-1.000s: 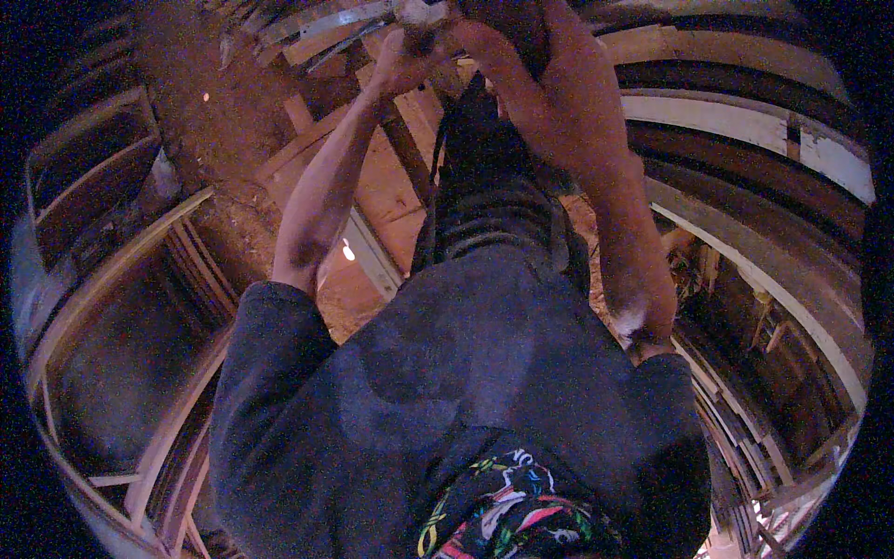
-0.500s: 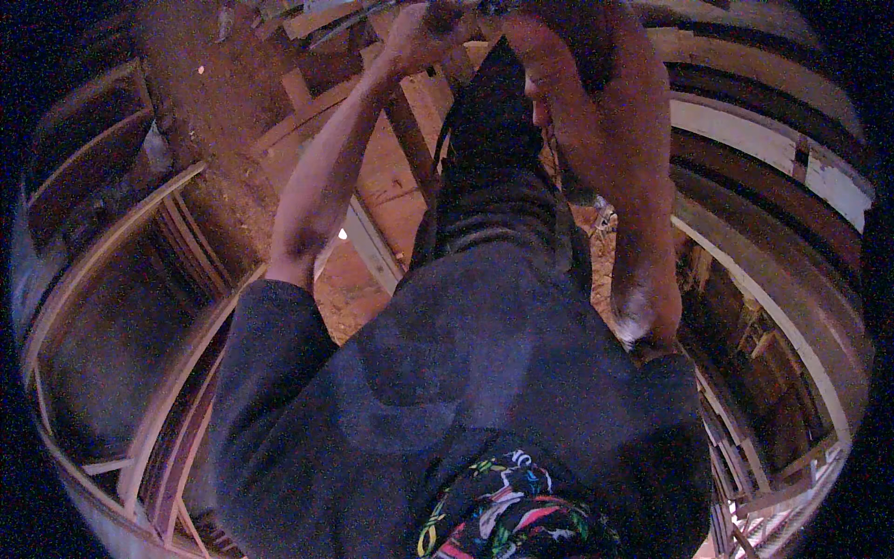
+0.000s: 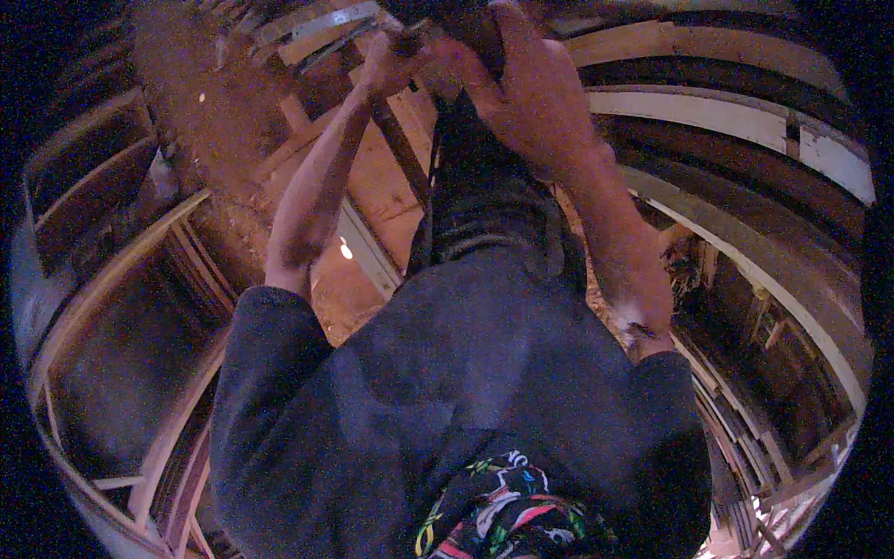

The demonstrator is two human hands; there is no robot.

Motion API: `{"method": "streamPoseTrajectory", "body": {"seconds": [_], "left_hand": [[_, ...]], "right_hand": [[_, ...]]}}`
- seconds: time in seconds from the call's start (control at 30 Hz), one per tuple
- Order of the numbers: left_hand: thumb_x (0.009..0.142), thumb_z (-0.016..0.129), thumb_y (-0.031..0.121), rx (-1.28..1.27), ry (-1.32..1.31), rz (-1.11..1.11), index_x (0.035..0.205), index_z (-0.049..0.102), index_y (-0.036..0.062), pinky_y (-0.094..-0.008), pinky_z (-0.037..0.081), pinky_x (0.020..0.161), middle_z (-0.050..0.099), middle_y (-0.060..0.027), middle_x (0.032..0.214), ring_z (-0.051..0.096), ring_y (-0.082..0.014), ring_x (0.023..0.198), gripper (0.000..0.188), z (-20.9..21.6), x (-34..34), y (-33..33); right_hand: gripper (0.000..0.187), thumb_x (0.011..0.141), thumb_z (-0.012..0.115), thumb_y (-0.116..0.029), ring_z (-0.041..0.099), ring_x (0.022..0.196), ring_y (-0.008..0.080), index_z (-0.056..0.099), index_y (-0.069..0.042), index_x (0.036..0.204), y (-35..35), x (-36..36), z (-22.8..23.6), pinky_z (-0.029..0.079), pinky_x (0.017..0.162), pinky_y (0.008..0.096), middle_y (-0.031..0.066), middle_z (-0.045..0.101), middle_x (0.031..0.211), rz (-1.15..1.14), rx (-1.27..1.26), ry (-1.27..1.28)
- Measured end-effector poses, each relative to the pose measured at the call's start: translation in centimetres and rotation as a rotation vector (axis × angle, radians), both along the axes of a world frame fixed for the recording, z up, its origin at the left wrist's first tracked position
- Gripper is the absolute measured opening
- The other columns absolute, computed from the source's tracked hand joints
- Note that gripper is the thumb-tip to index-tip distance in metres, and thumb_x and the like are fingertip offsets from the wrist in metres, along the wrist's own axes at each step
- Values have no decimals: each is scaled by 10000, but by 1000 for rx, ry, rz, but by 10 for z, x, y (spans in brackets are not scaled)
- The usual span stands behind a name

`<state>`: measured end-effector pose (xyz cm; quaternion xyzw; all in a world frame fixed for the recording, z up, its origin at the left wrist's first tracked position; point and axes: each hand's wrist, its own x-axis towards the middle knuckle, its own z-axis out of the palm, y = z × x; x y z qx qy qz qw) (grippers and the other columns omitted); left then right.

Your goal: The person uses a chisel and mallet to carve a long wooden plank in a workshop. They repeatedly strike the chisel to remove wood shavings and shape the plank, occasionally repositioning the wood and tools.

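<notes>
Both of my arms reach up to the top edge of the head view. My left hand is closed at a small dark piece, which is too blurred to name. Beside it, my right hand curls round a bulky dark object. The top edge cuts that object off, so its kind does not show. The two hands are close together, with the fingers of the right nearly meeting the left. Below them are my dark trousers.
Long boards are stacked along the right, one of them pale. Wooden frames stand on the left. A narrow pale strip lies on the reddish-brown floor. More slats lean at the lower right. The light is dim.
My right hand has swung left and inward, with its forearm now slanting toward the left hand. The left hand has shifted slightly left and down.
</notes>
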<state>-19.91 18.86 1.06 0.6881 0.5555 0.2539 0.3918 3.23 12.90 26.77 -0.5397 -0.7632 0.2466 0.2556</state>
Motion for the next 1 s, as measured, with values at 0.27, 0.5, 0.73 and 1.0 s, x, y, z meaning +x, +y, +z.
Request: {"method": "streamPoseTrajectory", "body": {"seconds": [0.27,0.5,0.73,1.0], "left_hand": [[874,796,253,145,-143,41,1155,698,56,-370,566,797,734,-68,994,680,-219,901,357,6,5,-7],[918,745,258,-7,-91,164,1136,705,43,-391,561,826,741,-70,994,685,-206,926,309,13,-16,49],[921,728,246,246,-339,200,1061,729,28,-407,561,774,741,-89,893,701,-216,848,259,30,9,7],[892,740,229,151,-9,-37,1110,732,44,-428,569,774,758,-159,973,725,-298,865,286,27,11,-5]], "right_hand": [[640,983,605,-549,703,900,495,554,-5,1317,27,-4,-15,552,770,593,295,719,950,82,-167,-237],[544,956,731,-410,684,637,295,590,6,1276,9,4,-7,537,594,441,152,699,772,-23,-61,192],[404,960,747,-372,596,545,127,618,-19,1107,-10,19,15,473,511,309,40,655,697,-38,-172,212],[426,964,736,-371,700,672,304,577,-32,1168,5,-1,12,544,611,408,122,705,772,-27,-63,124]]}}
